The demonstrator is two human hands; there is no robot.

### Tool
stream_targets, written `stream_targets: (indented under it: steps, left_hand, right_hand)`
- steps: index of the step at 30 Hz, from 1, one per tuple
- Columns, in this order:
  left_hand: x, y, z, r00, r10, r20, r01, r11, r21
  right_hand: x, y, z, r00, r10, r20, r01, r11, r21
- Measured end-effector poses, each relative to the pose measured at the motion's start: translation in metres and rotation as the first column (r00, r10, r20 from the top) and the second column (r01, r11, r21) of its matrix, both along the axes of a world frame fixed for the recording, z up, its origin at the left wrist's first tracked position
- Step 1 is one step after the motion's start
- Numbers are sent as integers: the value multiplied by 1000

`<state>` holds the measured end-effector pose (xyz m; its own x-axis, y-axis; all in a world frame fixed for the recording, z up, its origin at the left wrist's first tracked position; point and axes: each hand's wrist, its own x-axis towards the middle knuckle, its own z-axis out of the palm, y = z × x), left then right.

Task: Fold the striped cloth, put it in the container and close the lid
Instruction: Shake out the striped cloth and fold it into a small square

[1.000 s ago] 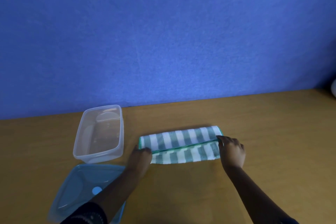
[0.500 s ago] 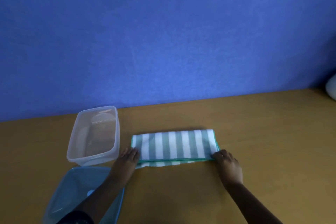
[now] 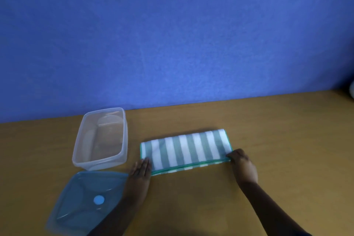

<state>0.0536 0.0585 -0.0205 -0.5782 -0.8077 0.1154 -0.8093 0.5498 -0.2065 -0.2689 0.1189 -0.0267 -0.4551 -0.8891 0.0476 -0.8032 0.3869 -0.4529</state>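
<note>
**One cloth, one container, one lid, two hands**

One striped cloth (image 3: 184, 150) lies folded into a long band on the wooden table (image 3: 277, 130), its green and white stripes running across the short way and a green hem along its near and side edges. A thin strip of a lower layer peeks out beneath the near hem, so the layers do not line up exactly.

Two bare hands are at the cloth, one at each near corner. The left hand (image 3: 140, 170) lies flat, palm down, fingers (image 3: 144, 163) straight and held together, their tips resting on the cloth's near-left corner; it presses rather than grasps, with nothing clasped in it. The right hand (image 3: 242, 164) is curled at the near-right corner, its fingers bent down and closed on the hem there, pinching the cloth's edge against the table.

One clear plastic container (image 3: 100, 140) stands open just left of the cloth, apart from it, with nothing visible inside. One bluish translucent lid (image 3: 82, 203) lies flat on the table in front of the container, very close to its near wall, and carries a single round light-blue spot near its middle. The left forearm crosses over the lid's right edge.

A blue wall (image 3: 172, 34) rises behind the table. At the far right edge, a sliver of a pale object (image 3: 352, 92) shows, too cut off to identify.
</note>
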Motion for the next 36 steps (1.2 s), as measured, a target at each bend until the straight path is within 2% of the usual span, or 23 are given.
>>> stream_targets:
  steps: [5, 8, 11, 15, 19, 23, 25, 27, 29, 31, 36]
  left_hand:
    - [0, 4, -4, 997, 66, -26, -66, 998, 3]
    - [-2, 9, -2, 993, 120, -10, -119, 990, 77]
    - [-6, 13, -1, 979, 201, -39, -187, 956, 226]
    - [-20, 2, 15, 978, 160, -136, -148, 985, 93]
    - [-43, -20, 21, 983, 98, -154, -75, 986, 148]
    - [-62, -32, 15, 987, 8, -159, 23, 982, 189]
    - [-67, -32, 9, 984, -62, -169, 94, 978, 188]
    - [-66, -32, 3, 984, -49, -170, 91, 964, 248]
    - [-60, -34, -2, 986, 19, -166, 29, 959, 281]
    - [-57, -38, -5, 983, 128, -132, -65, 913, 403]
    - [-52, -43, -9, 953, 223, -206, -97, 866, 490]
  right_hand:
    - [-2, 0, -5, 999, 34, 2, -34, 998, 44]
    - [1, 0, -6, 1000, 11, -9, -11, 997, 75]
    - [7, -2, -5, 996, -49, -75, 56, 994, 95]
    - [31, -30, 14, 980, -92, -178, 94, 996, 3]
    - [64, -58, 17, 973, 163, -164, -143, 982, 127]
    - [92, -72, 9, 906, 420, -52, -406, 897, 178]
    - [101, -77, 1, 865, 499, -58, -476, 851, 221]
    - [107, -81, -5, 834, 546, -76, -515, 821, 248]
    - [105, -84, -13, 823, 564, -74, -519, 797, 308]
    - [96, -85, -18, 826, 558, -79, -501, 791, 351]
    - [63, -83, -15, 903, 357, -237, -293, 918, 267]
